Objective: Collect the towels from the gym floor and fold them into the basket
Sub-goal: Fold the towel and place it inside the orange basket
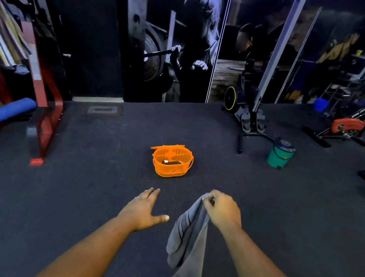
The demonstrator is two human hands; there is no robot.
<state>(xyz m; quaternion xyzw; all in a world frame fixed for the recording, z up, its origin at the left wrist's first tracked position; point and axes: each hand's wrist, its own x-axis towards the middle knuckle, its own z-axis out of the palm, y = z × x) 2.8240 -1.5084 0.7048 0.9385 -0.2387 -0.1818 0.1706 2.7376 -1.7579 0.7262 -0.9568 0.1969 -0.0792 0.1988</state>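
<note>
A grey towel (187,247) hangs down from my right hand (222,209), which pinches its top corner above the dark floor. To the left of the towel, my left hand (144,210) is held out flat with straight fingers and holds nothing. An orange plastic basket (171,163) stands on the floor a short way beyond both hands, its lid flipped open at the back. Something small and dark lies inside it. A striped towel (2,28) hangs over gym equipment at the far left.
A red weight rack (46,119) with a blue pad (11,109) stands at the left. A green bin (280,153) and a rowing machine (249,119) are at the back right, an exercise bike (344,128) farther right. A wall mural closes the back.
</note>
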